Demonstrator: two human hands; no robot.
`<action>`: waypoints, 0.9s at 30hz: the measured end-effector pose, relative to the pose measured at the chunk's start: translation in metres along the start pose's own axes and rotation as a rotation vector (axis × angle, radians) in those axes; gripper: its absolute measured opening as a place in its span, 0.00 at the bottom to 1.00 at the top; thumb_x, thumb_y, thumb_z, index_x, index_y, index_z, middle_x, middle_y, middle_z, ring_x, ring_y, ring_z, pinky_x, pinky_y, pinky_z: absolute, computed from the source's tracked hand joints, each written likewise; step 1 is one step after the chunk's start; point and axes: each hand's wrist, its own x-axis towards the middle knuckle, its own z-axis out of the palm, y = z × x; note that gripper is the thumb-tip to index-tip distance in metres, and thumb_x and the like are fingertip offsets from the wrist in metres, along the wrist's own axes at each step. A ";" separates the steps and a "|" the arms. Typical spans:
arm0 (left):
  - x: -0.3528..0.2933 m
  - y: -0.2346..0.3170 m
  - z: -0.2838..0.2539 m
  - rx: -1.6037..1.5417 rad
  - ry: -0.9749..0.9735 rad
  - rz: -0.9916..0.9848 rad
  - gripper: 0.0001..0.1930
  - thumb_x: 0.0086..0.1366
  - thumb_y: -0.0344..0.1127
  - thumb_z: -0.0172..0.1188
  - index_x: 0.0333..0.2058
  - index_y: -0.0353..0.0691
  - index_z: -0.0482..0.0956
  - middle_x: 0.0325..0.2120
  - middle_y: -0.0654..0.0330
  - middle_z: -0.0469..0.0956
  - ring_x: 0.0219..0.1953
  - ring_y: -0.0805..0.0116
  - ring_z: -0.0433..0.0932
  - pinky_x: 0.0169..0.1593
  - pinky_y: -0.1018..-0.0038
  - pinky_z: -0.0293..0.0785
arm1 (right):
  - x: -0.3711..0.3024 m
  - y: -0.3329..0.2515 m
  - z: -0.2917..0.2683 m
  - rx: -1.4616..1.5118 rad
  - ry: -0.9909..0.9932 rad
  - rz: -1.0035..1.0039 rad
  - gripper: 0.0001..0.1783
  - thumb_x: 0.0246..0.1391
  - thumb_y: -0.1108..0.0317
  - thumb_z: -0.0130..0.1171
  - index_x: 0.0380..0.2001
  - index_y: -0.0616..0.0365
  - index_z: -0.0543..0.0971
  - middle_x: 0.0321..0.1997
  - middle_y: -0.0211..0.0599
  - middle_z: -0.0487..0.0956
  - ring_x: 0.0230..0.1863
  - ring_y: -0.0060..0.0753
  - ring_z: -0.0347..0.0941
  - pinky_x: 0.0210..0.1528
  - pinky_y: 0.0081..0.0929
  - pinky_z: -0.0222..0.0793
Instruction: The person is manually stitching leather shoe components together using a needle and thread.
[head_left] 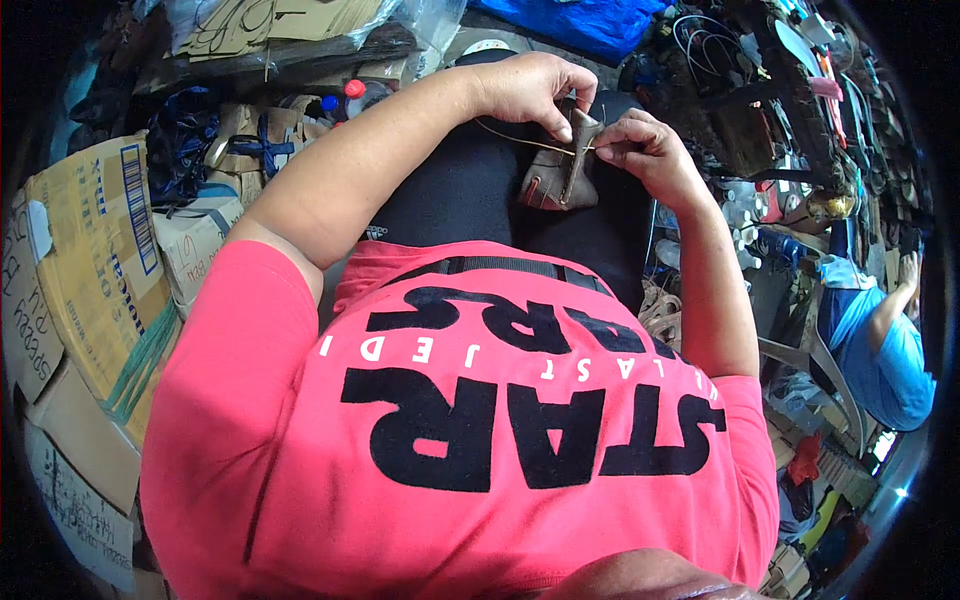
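Note:
On my dark-trousered lap rests a brown leather shoe upper (pixel 546 181), with a raised seam down its middle and a lace at its lower left side. My left hand (pixel 532 93) is closed at its top, thumb and forefinger bent around the leather edge. From the right, my right hand (pixel 648 152) pinches a light thread (pixel 535 143) close against the seam. The thread runs leftward across the leather and passes under my left hand. Whether a needle is between my fingers cannot be made out.
Cardboard boxes (pixel 95 265) stand at the left, near a bottle with a red cap (pixel 354 89). A blue plastic sheet (pixel 575 22) lies at the far side. Cluttered shelves (pixel 800 110) line the right, where another person in blue (pixel 870 345) sits.

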 end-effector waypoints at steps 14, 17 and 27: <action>-0.036 0.014 0.017 0.468 0.401 0.184 0.18 0.61 0.21 0.52 0.48 0.42 0.78 0.36 0.55 0.71 0.35 0.63 0.75 0.44 0.70 0.73 | -0.032 -0.015 0.029 -0.375 0.318 -0.130 0.08 0.45 0.68 0.68 0.32 0.46 0.85 0.23 0.31 0.73 0.29 0.38 0.70 0.36 0.32 0.64; -0.056 0.021 0.030 0.303 0.489 0.098 0.16 0.59 0.20 0.54 0.44 0.43 0.82 0.35 0.55 0.72 0.33 0.62 0.76 0.40 0.71 0.73 | -0.033 -0.016 0.026 -0.410 0.292 -0.154 0.09 0.47 0.70 0.67 0.33 0.46 0.85 0.22 0.32 0.71 0.29 0.38 0.70 0.35 0.32 0.64; -0.067 0.027 0.039 0.315 0.581 0.061 0.08 0.53 0.28 0.68 0.34 0.46 0.87 0.22 0.62 0.68 0.26 0.68 0.70 0.31 0.73 0.66 | -0.014 -0.006 0.006 -0.205 0.098 -0.091 0.10 0.51 0.77 0.63 0.36 0.52 0.84 0.27 0.32 0.72 0.31 0.31 0.70 0.35 0.27 0.67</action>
